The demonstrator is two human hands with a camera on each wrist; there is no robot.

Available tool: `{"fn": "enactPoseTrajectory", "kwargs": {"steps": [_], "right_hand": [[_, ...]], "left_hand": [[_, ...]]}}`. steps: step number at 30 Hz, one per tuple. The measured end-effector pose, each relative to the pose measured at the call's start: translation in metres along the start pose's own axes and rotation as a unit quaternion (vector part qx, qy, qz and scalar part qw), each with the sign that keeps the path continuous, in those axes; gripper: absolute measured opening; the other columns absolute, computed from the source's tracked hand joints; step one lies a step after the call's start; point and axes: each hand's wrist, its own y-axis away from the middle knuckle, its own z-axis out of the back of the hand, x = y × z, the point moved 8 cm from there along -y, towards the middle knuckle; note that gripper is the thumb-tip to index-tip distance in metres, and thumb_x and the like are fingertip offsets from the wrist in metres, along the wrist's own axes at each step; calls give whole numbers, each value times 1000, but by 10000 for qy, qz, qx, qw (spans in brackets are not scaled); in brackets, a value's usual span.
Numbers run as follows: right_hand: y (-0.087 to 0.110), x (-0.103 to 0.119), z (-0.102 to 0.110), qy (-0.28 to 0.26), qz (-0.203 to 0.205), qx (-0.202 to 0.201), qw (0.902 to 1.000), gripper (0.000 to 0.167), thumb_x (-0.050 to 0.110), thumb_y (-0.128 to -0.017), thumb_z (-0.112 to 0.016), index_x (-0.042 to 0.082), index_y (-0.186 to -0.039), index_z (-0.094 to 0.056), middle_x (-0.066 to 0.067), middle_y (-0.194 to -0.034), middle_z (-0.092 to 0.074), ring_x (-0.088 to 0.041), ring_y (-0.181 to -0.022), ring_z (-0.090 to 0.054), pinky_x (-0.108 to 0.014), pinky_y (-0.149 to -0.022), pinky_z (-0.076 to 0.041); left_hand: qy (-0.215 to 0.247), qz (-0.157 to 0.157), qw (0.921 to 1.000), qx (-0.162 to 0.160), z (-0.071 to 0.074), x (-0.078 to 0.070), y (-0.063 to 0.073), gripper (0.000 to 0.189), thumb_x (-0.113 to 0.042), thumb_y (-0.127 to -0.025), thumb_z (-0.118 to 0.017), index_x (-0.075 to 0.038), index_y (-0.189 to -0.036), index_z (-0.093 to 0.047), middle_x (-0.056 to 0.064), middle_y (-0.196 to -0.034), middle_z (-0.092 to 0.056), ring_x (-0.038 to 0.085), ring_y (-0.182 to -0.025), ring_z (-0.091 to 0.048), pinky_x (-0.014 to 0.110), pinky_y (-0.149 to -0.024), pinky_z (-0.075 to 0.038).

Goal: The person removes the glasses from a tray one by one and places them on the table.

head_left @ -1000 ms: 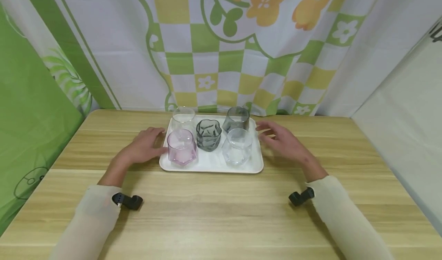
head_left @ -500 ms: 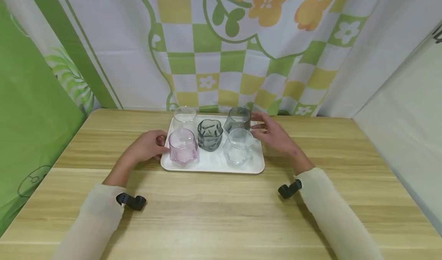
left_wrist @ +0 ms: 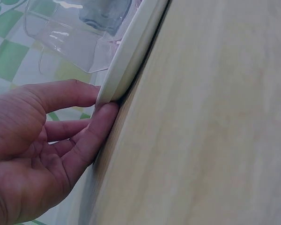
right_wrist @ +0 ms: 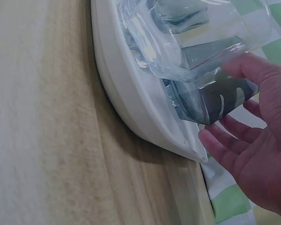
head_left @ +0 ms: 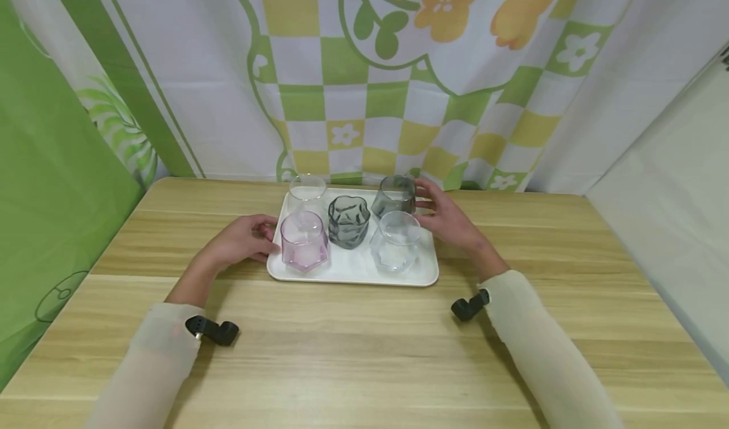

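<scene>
A white tray (head_left: 353, 276) lies on the wooden table and bears several glasses. My left hand (head_left: 242, 242) pinches the tray's left rim; in the left wrist view fingertips (left_wrist: 105, 112) meet at that rim. Closest to it stands a pink-tinted glass (head_left: 304, 255), with a clear glass (head_left: 307, 192) behind. At the back right corner, my right hand (head_left: 447, 220) holds a smoky grey tumbler (head_left: 393, 195), thumb on one side and fingers on the other. A clear faceted glass (head_left: 394, 252) stands in front of it. A wavy grey glass (head_left: 348, 223) occupies the middle.
The wooden table (head_left: 353, 353) extends in front of the tray and to both sides. A patterned curtain (head_left: 387, 100) hangs right behind the table's back edge. Green cloth (head_left: 57, 163) hangs at the left, and a pale wall panel (head_left: 672, 131) borders the right.
My right hand has moved left from beside the tray to the grey tumbler and curled round it. My left hand's fingers have bent in onto the tray's rim. The glasses keep their places.
</scene>
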Motion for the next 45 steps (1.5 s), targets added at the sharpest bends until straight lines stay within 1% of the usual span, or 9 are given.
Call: {"fn": "enactPoseTrajectory", "kwargs": {"steps": [5, 9, 12, 16, 22, 27, 37, 41, 45], "right_hand": [[-5, -2, -2, 38, 29, 7, 10000, 72, 1, -97, -69, 7, -158, -31, -28, -154, -38, -46, -136, -46, -51, -109, -44], [-9, -2, -4, 133, 67, 11, 9999, 76, 3, -97, -70, 6, -160, -27, -28, -151, -39, -47, -134, -47, -51, -109, -44], [-12, -3, -5, 184, 21, 20, 9998, 80, 6, -96, -72, 6, -161, -25, -26, -152, -38, -47, -134, -46, -52, -110, -43], [-17, -6, -7, 122, -82, 101, 9998, 81, 9, -95, -74, 8, -161, -26, -22, -154, -35, -46, -135, -45, -53, -111, -41], [-21, -11, -7, 137, -243, 190, 9994, 83, 14, -94, -77, 12, -161, -28, -17, -155, -32, -43, -136, -43, -51, -113, -39], [-22, -11, -7, 96, -222, 248, 9994, 80, 17, -94, -77, 15, -161, -32, -14, -152, -35, -38, -137, -44, -49, -115, -35], [-21, -16, -6, -266, -336, 99, 9990, 79, 14, -93, -77, 16, -160, -35, -13, -148, -44, -36, -127, -52, -50, -113, -37], [-21, -18, -4, -641, -410, -21, 9971, 74, 7, -93, -76, 16, -157, -40, -13, -145, -47, -35, -124, -53, -50, -112, -37], [-19, -17, 1, -954, -522, -190, 9939, 71, 7, -91, -77, 16, -153, -44, -12, -142, -50, -34, -123, -51, -50, -110, -38]], "left_hand": [[53, 10, 10000, 4, 0, 1, -1, 65, 11, -87, -68, 18, -145, -38, 19, -105, -47, 21, -87, -60, 37, -76, -62], [130, 37, 9999, 5, 0, 2, -1, 65, 12, -87, -68, 17, -145, -37, 17, -104, -46, 20, -86, -59, 36, -76, -62], [161, 59, 9999, 0, 0, 2, -1, 65, 12, -87, -67, 17, -145, -37, 17, -104, -45, 20, -87, -59, 36, -75, -62], [148, 68, 9999, 5, -1, 2, 0, 65, 12, -87, -67, 17, -145, -37, 18, -105, -45, 20, -87, -59, 36, -76, -62], [125, 50, 9999, 23, -1, 2, 1, 65, 11, -88, -67, 17, -145, -37, 17, -105, -44, 20, -89, -57, 35, -76, -62], [167, 25, 9998, 47, -2, 2, 1, 65, 11, -88, -66, 16, -145, -36, 16, -104, -43, 19, -89, -55, 34, -75, -61], [158, 34, 9999, 24, -2, 4, 0, 65, 10, -88, -67, 16, -145, -37, 17, -105, -45, 19, -89, -57, 35, -77, -62], [138, 23, 9999, 16, -1, 5, 0, 65, 10, -88, -67, 16, -145, -37, 16, -104, -44, 19, -89, -56, 34, -77, -62], [123, 5, 9999, 21, -1, 4, -1, 65, 10, -88, -67, 16, -145, -37, 16, -104, -44, 19, -89, -55, 34, -77, -61]]}}
